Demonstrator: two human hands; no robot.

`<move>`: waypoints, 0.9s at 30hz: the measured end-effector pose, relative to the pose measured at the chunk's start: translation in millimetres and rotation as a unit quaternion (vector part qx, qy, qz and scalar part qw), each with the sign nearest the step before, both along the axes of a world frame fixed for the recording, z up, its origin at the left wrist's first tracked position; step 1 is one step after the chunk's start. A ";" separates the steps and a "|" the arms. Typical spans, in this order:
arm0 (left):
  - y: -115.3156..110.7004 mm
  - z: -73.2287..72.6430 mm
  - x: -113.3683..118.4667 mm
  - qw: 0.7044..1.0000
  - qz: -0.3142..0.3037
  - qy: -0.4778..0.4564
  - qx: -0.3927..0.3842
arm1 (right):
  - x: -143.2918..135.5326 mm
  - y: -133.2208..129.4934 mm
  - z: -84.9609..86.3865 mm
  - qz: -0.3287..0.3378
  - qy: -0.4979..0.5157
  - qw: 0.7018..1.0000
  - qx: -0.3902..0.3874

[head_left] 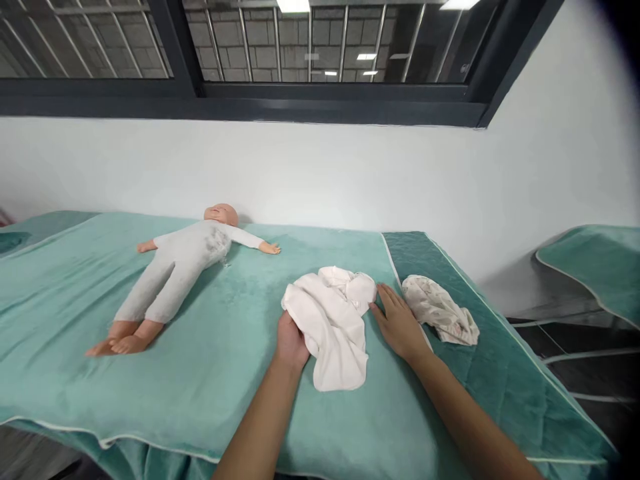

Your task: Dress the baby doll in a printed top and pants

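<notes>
The left hand [292, 341] curls, pinching white cloth [333, 327]; the right hand [401, 325], fingers together, touches its edge; no writing is legible.

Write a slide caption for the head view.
Two hands at a crumpled white cloth, a doll lying beside it on a green cover.

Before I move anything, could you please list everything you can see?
Doll: 1, white-suited, left
White cloth: 1, between the hands
Patterned cloth: 1, whitish, right
Cover: 1, light green, beneath doll
Quilted layer: dark green, showing right
Green fabric: 1 piece, far right
Wall: white, behind
Window frame: dark, above
Bars: several, grey, outside
Left hand: 1, gripping white cloth
Right hand: 1, beside white cloth
</notes>
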State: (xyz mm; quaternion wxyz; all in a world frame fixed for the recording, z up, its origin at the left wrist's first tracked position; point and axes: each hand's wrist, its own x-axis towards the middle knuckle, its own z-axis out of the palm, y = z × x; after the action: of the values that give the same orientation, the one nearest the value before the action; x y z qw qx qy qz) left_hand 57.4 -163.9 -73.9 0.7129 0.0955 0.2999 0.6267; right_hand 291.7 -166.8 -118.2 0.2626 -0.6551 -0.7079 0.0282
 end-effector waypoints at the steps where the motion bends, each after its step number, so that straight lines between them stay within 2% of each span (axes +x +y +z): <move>1: 0.6 -0.2 -3.3 1.000 0.006 0.012 0.014 | 0.0 -1.2 0.7 -0.002 0.011 1.000 0.000; 3: 1.9 4.3 -13.6 0.997 0.001 0.048 0.059 | -1.2 -3.1 5.1 0.002 0.048 0.999 -0.002; 6: 4.1 25.9 -34.4 0.983 -0.072 0.108 0.130 | -7.2 -4.2 26.0 0.033 0.128 0.991 0.015; 8: 5.2 49.0 -45.4 0.970 -0.143 0.124 0.153 | -16.7 -3.3 53.6 0.071 0.181 0.980 0.045; 10: 5.1 75.9 -50.4 0.950 -0.191 0.147 0.199 | -32.1 -1.1 90.9 0.141 0.216 0.964 0.068; 12: 3.0 104.2 -50.2 0.907 -0.246 0.214 0.268 | -51.1 1.7 132.9 0.238 0.191 0.951 0.057; 14: -1.7 132.4 -48.8 0.834 -0.323 0.311 0.323 | -69.3 4.7 172.7 0.330 0.147 0.932 0.017; 16: -8.6 158.0 -49.7 0.759 -0.359 0.410 0.356 | -81.7 8.0 205.4 0.387 0.098 0.916 -0.041; 18: -16.2 177.2 -53.8 0.701 -0.340 0.511 0.364 | -85.8 11.2 229.6 0.387 0.036 0.918 -0.082; 20: -22.7 186.5 -59.6 0.644 -0.269 0.621 0.358 | -82.3 12.9 246.8 0.362 -0.011 0.928 -0.090; 23: -28.4 183.6 -65.3 0.531 -0.108 0.763 0.354 | -71.9 9.2 262.3 0.338 -0.017 0.935 -0.103; 25: -30.7 177.1 -64.8 0.453 -0.022 0.815 0.360 | -68.1 2.0 266.8 0.338 0.009 0.930 -0.145; 27: -33.5 172.9 -61.3 0.408 0.027 0.832 0.375 | -69.1 -7.4 266.9 0.341 0.051 0.920 -0.183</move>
State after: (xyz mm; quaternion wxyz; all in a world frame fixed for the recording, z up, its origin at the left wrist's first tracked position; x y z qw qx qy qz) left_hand -3.8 -197.4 99.0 -0.0118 0.8195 0.4833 0.3077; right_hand 222.6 -174.2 148.6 0.1486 -0.4079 -0.8566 0.2789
